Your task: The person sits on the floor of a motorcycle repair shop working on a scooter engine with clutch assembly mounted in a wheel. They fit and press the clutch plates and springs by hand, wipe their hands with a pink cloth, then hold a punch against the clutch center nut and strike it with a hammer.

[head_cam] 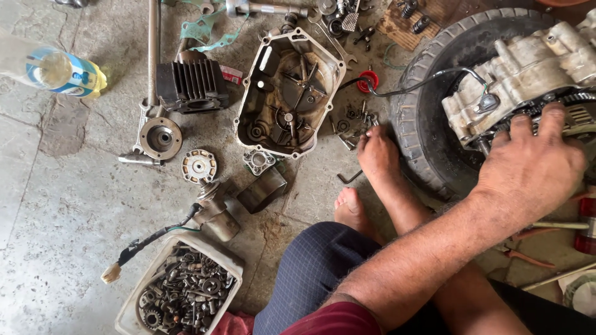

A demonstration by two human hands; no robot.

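My left hand (534, 162) lies palm down on a dirty grey engine crankcase (528, 68), its fingers curled over the toothed gear edge (583, 99). The crankcase rests on a black tyre (428, 111) lying flat on the floor. My left arm reaches across from the bottom centre. My right hand is out of sight. One of my bare feet (376, 155) rests against the tyre beside loose bolts (357, 121); the other foot (351, 208) is tucked nearer me.
On the concrete floor lie an open engine cover (288, 93), a finned black cylinder (191, 84), a starter motor (214, 214), round small parts (198, 165), a white tub of bolts (186, 291), a plastic bottle (53, 69) and tools (546, 226).
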